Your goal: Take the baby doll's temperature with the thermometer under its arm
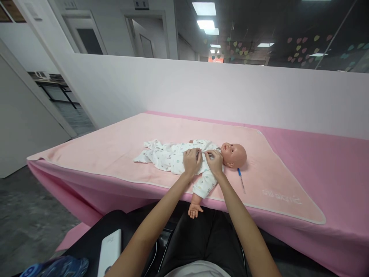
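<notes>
A baby doll (234,155) lies on its back with its head to the right, dressed in a white printed outfit (170,154). Over its chest, my left hand (191,161) is closed in a pinch. Close beside it, my right hand (215,161) pinches too, and its wrist passes over the doll's near sleeve. A thin whitish strip, apparently a tie string (203,152) of the outfit, runs between my fingertips; its ends are hidden by my fingers. One doll arm (196,206) hangs over the table's near edge, palm showing.
Near the doll's head lies a slim pen (241,179) with a blue end. A peach blanket (109,150) covers much of the pink cloth (331,169). A white wall (230,92) stands behind. At lower left, a white box-like device (110,250) rests on a black seat (95,234).
</notes>
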The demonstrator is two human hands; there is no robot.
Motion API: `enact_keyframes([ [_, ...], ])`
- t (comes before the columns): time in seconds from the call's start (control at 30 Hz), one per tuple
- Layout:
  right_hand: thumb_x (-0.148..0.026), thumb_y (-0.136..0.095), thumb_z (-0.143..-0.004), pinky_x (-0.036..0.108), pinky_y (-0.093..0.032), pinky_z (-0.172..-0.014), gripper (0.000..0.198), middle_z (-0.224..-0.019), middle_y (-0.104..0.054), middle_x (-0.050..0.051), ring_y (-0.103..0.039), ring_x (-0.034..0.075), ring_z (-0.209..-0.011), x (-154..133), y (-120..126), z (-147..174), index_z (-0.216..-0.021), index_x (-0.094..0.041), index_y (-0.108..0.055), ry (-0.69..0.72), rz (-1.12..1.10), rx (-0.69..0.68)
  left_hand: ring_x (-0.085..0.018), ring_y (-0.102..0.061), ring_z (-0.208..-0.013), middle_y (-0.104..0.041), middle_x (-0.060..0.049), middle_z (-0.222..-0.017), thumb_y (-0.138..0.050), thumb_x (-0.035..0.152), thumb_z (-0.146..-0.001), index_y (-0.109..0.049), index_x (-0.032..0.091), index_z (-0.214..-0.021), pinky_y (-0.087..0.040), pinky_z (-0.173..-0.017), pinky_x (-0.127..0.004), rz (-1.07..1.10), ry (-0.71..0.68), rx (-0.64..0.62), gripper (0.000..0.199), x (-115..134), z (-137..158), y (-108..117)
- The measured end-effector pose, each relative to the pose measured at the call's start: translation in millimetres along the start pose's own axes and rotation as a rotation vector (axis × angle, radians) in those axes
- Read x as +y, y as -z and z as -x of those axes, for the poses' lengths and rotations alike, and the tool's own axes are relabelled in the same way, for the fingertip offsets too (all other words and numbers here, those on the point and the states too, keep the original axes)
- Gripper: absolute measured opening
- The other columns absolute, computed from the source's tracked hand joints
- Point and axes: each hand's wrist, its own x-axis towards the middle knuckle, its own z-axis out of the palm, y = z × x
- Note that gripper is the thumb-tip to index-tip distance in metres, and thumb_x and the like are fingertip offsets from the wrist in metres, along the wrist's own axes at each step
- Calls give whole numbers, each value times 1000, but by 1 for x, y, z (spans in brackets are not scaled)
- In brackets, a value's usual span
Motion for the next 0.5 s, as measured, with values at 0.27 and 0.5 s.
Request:
enact_keyframes([
  [0.27, -26, -51, -80, 28, -44, -67, 16, -69, -65, 3, -57, 16, -69, -1, 1, 0, -68, -20, -60, -24, -6, -12, -20, -53, -80, -65, -3, -86, -42, 26, -87, -55, 21, -89, -33, -77, -35, -27, -19, 16, 14, -1, 0, -2],
  [0.5, -29, -45, -84, 28, -43, -66, 20, -72, -63, 3, -55, 16, -70, 0, 1, 2, -72, -20, -58, -40, -1, -42, -20, -53, -81, -65, -5, -88, -39, 25, -88, -55, 19, -96, -32, -79, -35, -76, -68, 28, 18, -2, 0, -2],
])
